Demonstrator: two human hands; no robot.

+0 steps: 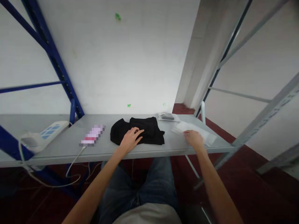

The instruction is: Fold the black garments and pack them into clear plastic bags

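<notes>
A black cloth item [149, 129], partly folded, lies on the middle of the grey shelf [102, 151]. My left hand [131, 139] rests on its left part with the fingers spread, holding nothing. On the right, my right hand [193, 138] is closed at the near left edge of some clear plastic bags [206, 135], its fingertips pinching the plastic. Behind those bags lies a small clear packet [168, 117] with something dark inside.
A pixelated phone [93, 135] with a white cable lies left of the cloth. Farther left is a white power strip [52, 133]. Blue posts [58, 65] stand at the left, a grey frame [263, 124] at the right, and a white wall [121, 62] behind.
</notes>
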